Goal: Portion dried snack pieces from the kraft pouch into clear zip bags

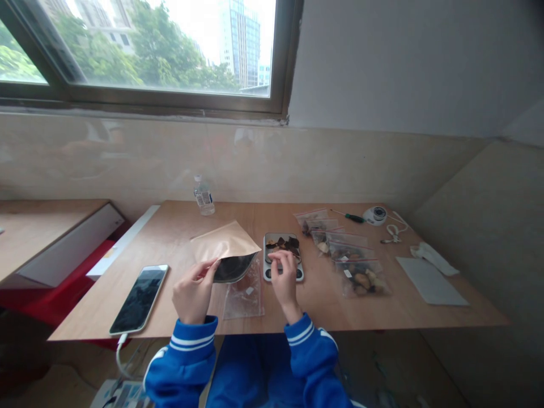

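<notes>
My left hand (193, 292) pinches the rim of a brown kraft paper pouch (225, 241), which is tilted with its dark mouth gaping toward me. My right hand (284, 277) is over the near part of a small digital scale (267, 273), its fingers curled together; whatever they hold, if anything, is hidden. Dark, dried, curled pieces (291, 245) lie on the scale's plate, just beyond my right fingertips. Under the pouch, a clear zip bag (244, 303) with a small white label lies flat on the table.
Several clear zip bags of dried pieces (363, 280) overlap right of the scale. Farther right are a screwdriver (353, 217), a white dome camera (375, 215) with its cable, and a white sheet (431, 281). A plugged-in phone (140, 299) lies left; a water bottle (204, 198) stands behind.
</notes>
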`<state>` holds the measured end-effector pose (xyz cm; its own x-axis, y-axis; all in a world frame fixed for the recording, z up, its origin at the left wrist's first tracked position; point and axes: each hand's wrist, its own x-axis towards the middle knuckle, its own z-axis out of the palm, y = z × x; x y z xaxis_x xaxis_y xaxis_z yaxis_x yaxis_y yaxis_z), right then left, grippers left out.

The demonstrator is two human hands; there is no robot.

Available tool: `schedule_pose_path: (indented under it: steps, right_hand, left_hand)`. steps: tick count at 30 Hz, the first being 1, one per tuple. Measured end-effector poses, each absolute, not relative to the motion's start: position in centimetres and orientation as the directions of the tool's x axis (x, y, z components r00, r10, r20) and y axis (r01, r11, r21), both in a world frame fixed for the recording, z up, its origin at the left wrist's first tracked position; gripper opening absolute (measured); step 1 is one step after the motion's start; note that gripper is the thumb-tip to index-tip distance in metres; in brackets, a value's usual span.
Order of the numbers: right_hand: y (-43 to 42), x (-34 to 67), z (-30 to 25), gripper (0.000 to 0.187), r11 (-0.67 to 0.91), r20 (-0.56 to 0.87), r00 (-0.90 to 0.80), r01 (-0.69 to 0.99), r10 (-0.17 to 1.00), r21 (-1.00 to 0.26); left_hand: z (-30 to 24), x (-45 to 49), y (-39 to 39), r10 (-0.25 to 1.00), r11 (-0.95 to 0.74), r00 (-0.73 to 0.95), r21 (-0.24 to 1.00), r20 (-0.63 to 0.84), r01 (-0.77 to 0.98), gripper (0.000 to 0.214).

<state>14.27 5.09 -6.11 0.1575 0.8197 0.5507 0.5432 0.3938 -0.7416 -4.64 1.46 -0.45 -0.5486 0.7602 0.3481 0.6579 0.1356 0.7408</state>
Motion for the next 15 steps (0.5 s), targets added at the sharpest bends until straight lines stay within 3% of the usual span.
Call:
schedule_pose_path:
  steps: [2,5,9,12,15]
  right_hand:
    - [2.9,12.8,-4.8,0.025,0.491,0.585,0.117,0.426,0.803,-0.76]
    - [0.8,10.5,-3.2,0.029,0.598,0.603,-0.1,0.334,0.791,-0.729]
    - [1.1,8.6,-2.0,0.035,0.607,0.562,-0.233,0.374,0.793,-0.701]
    - [2.2,8.1,-1.5,0.036,0.544,0.421,-0.344,0.519,0.839,-0.659]
    - [3.5,7.5,-1.1,0.033,0.479,0.178,-0.47,0.664,0.865,-0.575]
  left_hand:
    - [-0.5,-4.5,1.5,0.771,0.142,-0.545,0.744,0.331,0.653,0.02]
    - [-0.6,-4.2,1.3,0.79,0.147,-0.537,0.759,0.296,0.635,0.019]
    - [-0.8,-4.2,0.9,0.8,0.148,-0.533,0.771,0.275,0.62,0.022]
    - [-0.9,-4.5,0.6,0.801,0.126,-0.525,0.776,0.288,0.618,0.024]
    - [-1.0,-4.5,0.3,0.779,0.118,-0.538,0.768,0.321,0.629,0.023]
